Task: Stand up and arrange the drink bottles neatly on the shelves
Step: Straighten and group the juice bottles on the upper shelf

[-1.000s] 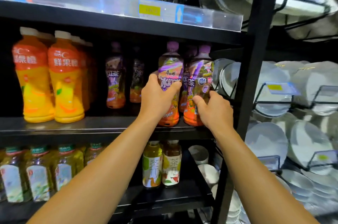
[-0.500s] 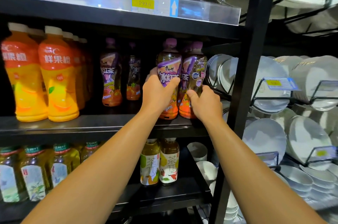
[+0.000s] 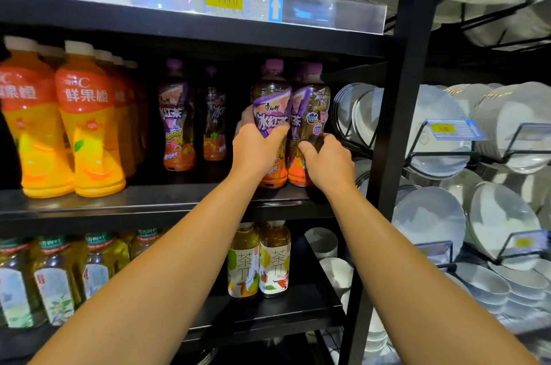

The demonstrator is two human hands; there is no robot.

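Hands [image 3: 259,147] on two tea bottles [image 3: 272,114]

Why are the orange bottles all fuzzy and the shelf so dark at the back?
Head view: the orange juice bottles near the left edge look smeared, likely motion blur; the wide lens bends the black post; light barely reaches behind the purple-capped tea bottles; glare streaks the clear price strip.

The black middle shelf [image 3: 149,200] carries upright orange juice bottles [image 3: 89,126] and purple-capped tea bottles [image 3: 177,126] (standing in rows).
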